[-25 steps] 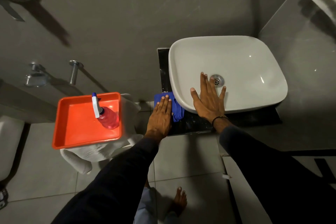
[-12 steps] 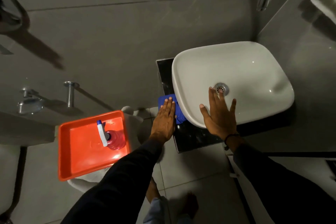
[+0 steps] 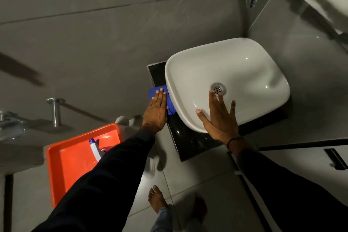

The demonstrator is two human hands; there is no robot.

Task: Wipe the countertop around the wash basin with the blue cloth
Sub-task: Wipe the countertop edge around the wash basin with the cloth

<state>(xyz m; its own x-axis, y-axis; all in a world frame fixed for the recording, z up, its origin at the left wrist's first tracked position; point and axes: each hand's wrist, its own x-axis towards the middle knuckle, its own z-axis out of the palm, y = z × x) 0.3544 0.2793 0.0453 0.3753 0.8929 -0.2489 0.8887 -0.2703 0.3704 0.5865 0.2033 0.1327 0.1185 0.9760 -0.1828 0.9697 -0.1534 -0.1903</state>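
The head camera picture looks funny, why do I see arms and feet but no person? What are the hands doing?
The camera sits on the person's head and looks down, so you see only what they would see: their own two arms, hands and bare feet on the floor. There is just this one view.

The left hand lies flat on a blue cloth, pressing it onto the dark countertop beside the white wash basin. That is wiping, not a closed grip. The right hand holds nothing; it rests open on the basin's near edge, fingers spread.

To the left is an orange tray with a spray bottle in it, partly hidden by the left sleeve.
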